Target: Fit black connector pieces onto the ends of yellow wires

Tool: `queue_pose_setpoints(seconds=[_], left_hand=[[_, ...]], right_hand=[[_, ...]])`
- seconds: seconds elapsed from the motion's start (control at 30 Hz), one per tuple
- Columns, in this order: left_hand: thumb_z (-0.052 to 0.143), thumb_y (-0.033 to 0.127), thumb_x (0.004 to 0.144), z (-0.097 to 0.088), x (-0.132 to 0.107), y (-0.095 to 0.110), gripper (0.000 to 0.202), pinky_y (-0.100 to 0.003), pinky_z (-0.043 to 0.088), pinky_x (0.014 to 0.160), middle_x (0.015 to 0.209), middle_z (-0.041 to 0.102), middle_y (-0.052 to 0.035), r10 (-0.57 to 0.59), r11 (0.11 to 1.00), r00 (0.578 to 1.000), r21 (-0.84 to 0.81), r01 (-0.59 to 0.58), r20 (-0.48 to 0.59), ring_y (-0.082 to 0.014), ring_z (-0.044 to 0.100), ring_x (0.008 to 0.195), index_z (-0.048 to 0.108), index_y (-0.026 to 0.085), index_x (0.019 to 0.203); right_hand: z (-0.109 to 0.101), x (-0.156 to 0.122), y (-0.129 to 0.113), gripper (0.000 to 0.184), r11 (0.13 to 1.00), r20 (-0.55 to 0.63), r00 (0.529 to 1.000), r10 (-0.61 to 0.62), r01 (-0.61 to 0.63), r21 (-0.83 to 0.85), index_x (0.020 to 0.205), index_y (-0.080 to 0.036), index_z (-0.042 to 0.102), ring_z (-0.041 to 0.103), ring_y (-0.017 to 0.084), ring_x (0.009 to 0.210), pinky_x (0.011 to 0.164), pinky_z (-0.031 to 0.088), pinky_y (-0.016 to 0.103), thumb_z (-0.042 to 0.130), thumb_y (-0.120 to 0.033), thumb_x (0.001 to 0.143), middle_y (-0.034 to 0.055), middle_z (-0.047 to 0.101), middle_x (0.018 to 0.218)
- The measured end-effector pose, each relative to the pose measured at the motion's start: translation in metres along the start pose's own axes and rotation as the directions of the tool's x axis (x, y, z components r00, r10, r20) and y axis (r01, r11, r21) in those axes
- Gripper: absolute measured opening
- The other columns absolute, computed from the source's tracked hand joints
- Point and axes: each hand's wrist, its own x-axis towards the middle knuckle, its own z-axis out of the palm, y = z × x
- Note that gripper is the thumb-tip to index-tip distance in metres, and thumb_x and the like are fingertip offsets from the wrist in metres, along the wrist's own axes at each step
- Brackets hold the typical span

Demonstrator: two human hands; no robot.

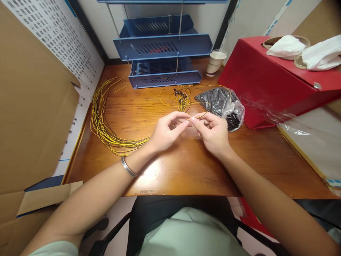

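Note:
My left hand (169,130) and my right hand (212,133) meet fingertip to fingertip over the middle of the table. Both pinch a thin yellow wire (204,114), whose end between the fingers is mostly hidden. Just beyond my fingers lies a bunch of wire ends with small dark pieces (181,95). A long coil of yellow and black wires (99,121) curves over the table on the left, its near end passing behind my left wrist. Right of my right hand rests a clear plastic bag (221,103) full of small black parts.
A blue tiered tray rack (162,48) stands at the back of the wooden table (170,177). Beside it is a paper cup (215,63). A red box (266,81) with tape rolls and tissue on top fills the right; cardboard (32,89) borders the left.

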Motion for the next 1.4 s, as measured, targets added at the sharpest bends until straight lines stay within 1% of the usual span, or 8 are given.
queue_pose_setpoints(seconds=[0.13,0.2,0.53,0.67,0.83,0.97,1.23,1.4], left_hand=[[0.072,0.037,0.09,-0.0003,0.0002,-0.0003,0.022,-0.026,0.052,0.07,0.088,0.076,-0.007,0.012,1.0,1.0,0.004,-0.012,-0.01,-0.0154,0.071,0.083,0.068,0.015,0.092],[0.072,0.037,0.09,-0.0006,0.0004,-0.001,0.022,-0.026,0.052,0.07,0.087,0.075,-0.0063,0.014,1.0,1.0,0.003,-0.014,-0.01,-0.0146,0.07,0.082,0.066,0.015,0.089],[0.071,0.033,0.09,-0.0005,0.0003,-0.0002,0.019,-0.025,0.051,0.07,0.084,0.072,-0.0046,0.008,1.0,1.0,-0.024,-0.008,-0.008,-0.0129,0.067,0.078,0.064,0.015,0.088],[0.07,0.03,0.091,-0.0007,0.0005,0.0007,0.017,-0.025,0.051,0.07,0.082,0.071,-0.0039,0.01,1.0,1.0,-0.029,-0.01,-0.008,-0.0123,0.067,0.078,0.064,0.015,0.088],[0.07,0.031,0.091,-0.001,0.0002,-0.0003,0.017,-0.025,0.05,0.069,0.083,0.072,-0.0039,0.013,0.999,1.0,-0.03,-0.013,-0.007,-0.0126,0.067,0.078,0.064,0.015,0.088],[0.07,0.03,0.091,-0.0009,0.0004,-0.0005,0.016,-0.025,0.051,0.071,0.082,0.071,-0.0031,0.019,0.999,1.0,-0.037,-0.019,-0.016,-0.0121,0.067,0.078,0.064,0.016,0.088],[0.072,0.039,0.089,-0.001,0.0006,0.0011,0.024,-0.025,0.051,0.069,0.082,0.071,-0.0042,-0.006,1.0,1.0,-0.021,0.006,-0.018,-0.0135,0.067,0.078,0.064,0.016,0.087],[0.072,0.039,0.089,-0.0006,0.0002,0.0006,0.025,-0.025,0.051,0.068,0.083,0.071,-0.0045,-0.005,1.0,1.0,-0.011,0.005,-0.017,-0.0134,0.066,0.078,0.064,0.016,0.087]], right_hand=[[0.0,0.0,-0.0008,0.022,1.0,0.001,1.0,0.0,0.0,-0.001,0.079,-0.017,0.073,0.045,0.007,0.047,0.045,0.035,0.022,0.08,-0.039,0.078,-0.0014,0.065,0.061],[0.0,-0.0001,-0.0009,0.023,1.0,0.003,1.0,-0.002,0.002,-0.001,0.079,-0.018,0.073,0.045,0.007,0.047,0.045,0.035,0.022,0.08,-0.04,0.078,-0.0017,0.065,0.06],[-0.0006,0.0,-0.0004,0.02,1.0,0.001,1.0,-0.02,0.02,-0.006,0.079,-0.018,0.072,0.044,0.007,0.047,0.045,0.034,0.022,0.078,-0.037,0.08,-0.0033,0.061,0.058],[-0.001,-0.0002,-0.0008,0.021,1.0,-0.003,1.0,-0.01,0.01,-0.02,0.079,-0.018,0.071,0.043,0.007,0.047,0.045,0.034,0.022,0.078,-0.038,0.08,-0.0039,0.059,0.057],[-0.0011,-0.0003,-0.0013,0.021,1.0,0.0,1.0,0.001,-0.001,-0.031,0.079,-0.018,0.071,0.043,0.007,0.047,0.046,0.033,0.023,0.078,-0.038,0.079,-0.0034,0.061,0.058],[-0.0013,-0.0002,-0.0013,0.019,0.999,-0.002,1.0,0.0,0.0,-0.036,0.079,-0.018,0.071,0.043,0.007,0.047,0.047,0.033,0.023,0.077,-0.037,0.08,-0.004,0.059,0.056],[-0.0017,-0.0008,-0.0014,0.023,0.999,0.005,1.0,0.019,-0.019,-0.039,0.078,-0.019,0.07,0.042,0.007,0.047,0.046,0.032,0.023,0.078,-0.04,0.08,-0.0045,0.056,0.054],[-0.0019,-0.0005,-0.0016,0.024,0.999,0.017,1.0,0.017,-0.016,-0.032,0.078,-0.018,0.07,0.041,0.007,0.046,0.045,0.031,0.023,0.078,-0.04,0.079,-0.0045,0.056,0.054]])
